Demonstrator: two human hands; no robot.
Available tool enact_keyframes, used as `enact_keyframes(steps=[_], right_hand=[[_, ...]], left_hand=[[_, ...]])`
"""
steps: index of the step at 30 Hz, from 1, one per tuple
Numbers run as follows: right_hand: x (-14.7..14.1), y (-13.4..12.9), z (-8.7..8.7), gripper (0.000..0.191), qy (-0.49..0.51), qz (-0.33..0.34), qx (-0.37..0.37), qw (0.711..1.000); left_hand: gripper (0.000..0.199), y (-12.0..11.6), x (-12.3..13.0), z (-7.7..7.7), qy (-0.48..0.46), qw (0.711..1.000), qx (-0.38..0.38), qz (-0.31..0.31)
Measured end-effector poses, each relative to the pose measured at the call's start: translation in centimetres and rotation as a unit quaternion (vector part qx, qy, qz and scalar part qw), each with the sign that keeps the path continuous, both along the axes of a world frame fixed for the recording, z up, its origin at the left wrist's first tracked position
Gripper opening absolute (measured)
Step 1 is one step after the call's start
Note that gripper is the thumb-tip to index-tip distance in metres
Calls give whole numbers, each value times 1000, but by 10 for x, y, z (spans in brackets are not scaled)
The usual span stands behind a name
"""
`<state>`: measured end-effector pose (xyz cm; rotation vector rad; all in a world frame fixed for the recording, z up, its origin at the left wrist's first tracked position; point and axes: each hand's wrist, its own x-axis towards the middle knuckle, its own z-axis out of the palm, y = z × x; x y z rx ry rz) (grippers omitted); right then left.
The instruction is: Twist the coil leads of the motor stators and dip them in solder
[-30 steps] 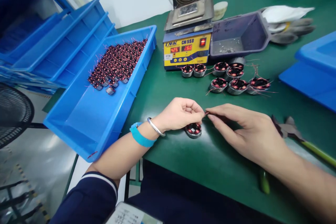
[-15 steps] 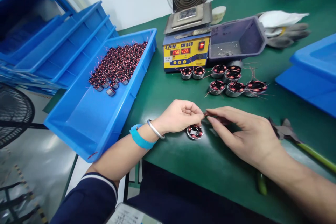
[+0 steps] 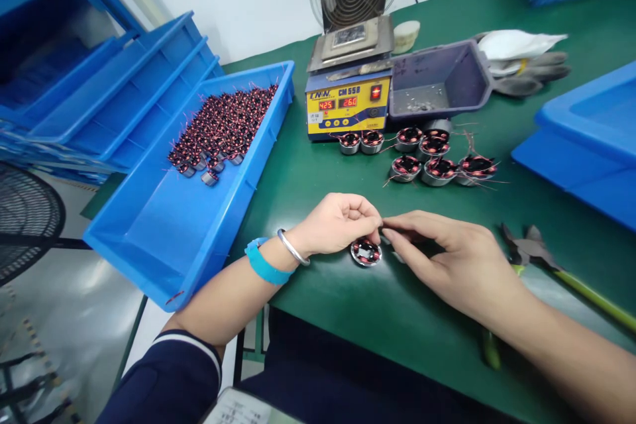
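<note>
- Currently, my left hand point(image 3: 338, 222) pinches narrowly; contents hidden.
- My right hand point(image 3: 457, 258): fingertips narrow; cannot tell what they hold.
- Coil point(image 3: 366, 261): on table point(image 3: 348, 324), far edge behind left fingers.
- Pliers point(image 3: 530, 248): partly behind right hand.

Coil point(image 3: 366, 262) on bench point(image 3: 308, 175) by left hand point(image 3: 342, 222), pliers point(image 3: 530, 249) beside right hand point(image 3: 454, 258), bin point(image 3: 246, 195) of wound parts point(image 3: 223, 126) left, unit point(image 3: 348, 106) behind, tray point(image 3: 467, 79) to its right, coil cluster point(image 3: 438, 172) before both

Across the room's smooth green table point(image 3: 318, 308) stand a long blue plastic tray point(image 3: 169, 218), a boxy yellow-and-blue machine point(image 3: 348, 106) marked CM 558, a tapered purple plastic tub point(image 3: 464, 73) and clustered copper-wound metal rings point(image 3: 438, 177); nearer lie a lone similar ring point(image 3: 366, 262) and green-handled metal pliers point(image 3: 532, 248).
</note>
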<state>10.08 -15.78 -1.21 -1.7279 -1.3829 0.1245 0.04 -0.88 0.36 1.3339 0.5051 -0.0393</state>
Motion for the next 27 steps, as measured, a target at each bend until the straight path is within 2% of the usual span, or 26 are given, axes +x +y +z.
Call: enact_keyframes(steps=[5,23,27], right_hand=[[1,-2,4,14,3,-20,5,1000],[-1,-2,4,13,1,-17,-6,1000],[-2,-2,5,14,3,-16,-9,1000]], left_hand=[[30,1,0,1,1,1000,13,-11],[18,4,0,-3,4,999,-5,-41],[22,5,-1,-4,-1,999,4,-45]])
